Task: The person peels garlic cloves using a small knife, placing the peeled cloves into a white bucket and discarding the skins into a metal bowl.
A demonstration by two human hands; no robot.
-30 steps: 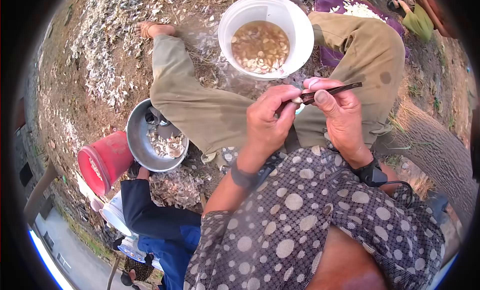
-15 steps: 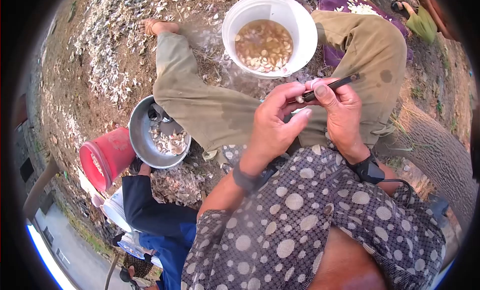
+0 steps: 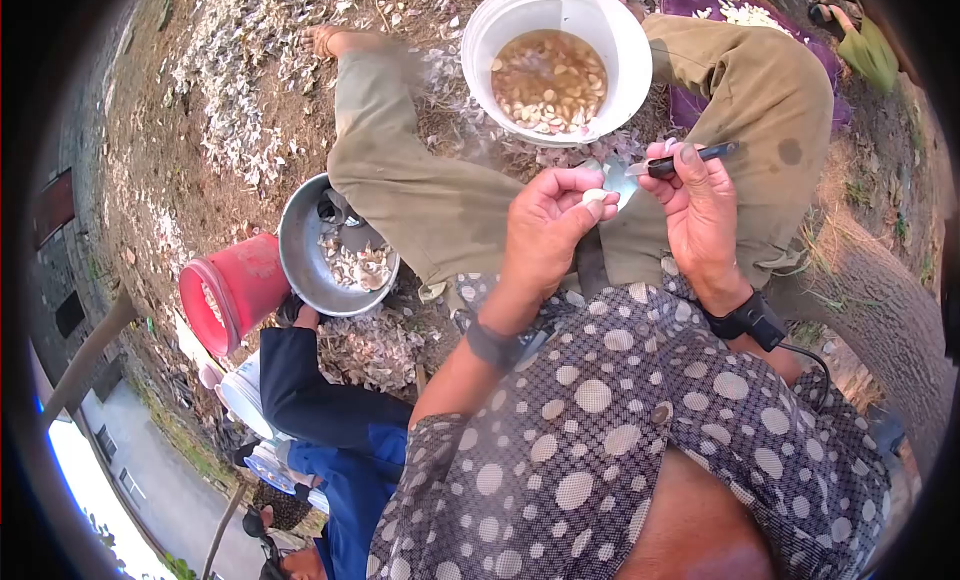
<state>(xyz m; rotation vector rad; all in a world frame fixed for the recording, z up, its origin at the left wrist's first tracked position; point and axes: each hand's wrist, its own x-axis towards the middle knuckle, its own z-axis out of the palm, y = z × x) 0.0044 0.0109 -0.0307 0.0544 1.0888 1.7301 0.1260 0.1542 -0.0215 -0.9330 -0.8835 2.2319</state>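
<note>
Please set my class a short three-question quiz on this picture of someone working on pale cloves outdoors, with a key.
1. True or false: the left hand pinches a small pale clove in its fingers.
2. What does the right hand hold? A) a small dark-handled knife B) a wooden spoon C) a glass cup
3. What colour is the plastic bucket beside the round grey metal bowl?
Key: 1 true; 2 A; 3 red.
</note>
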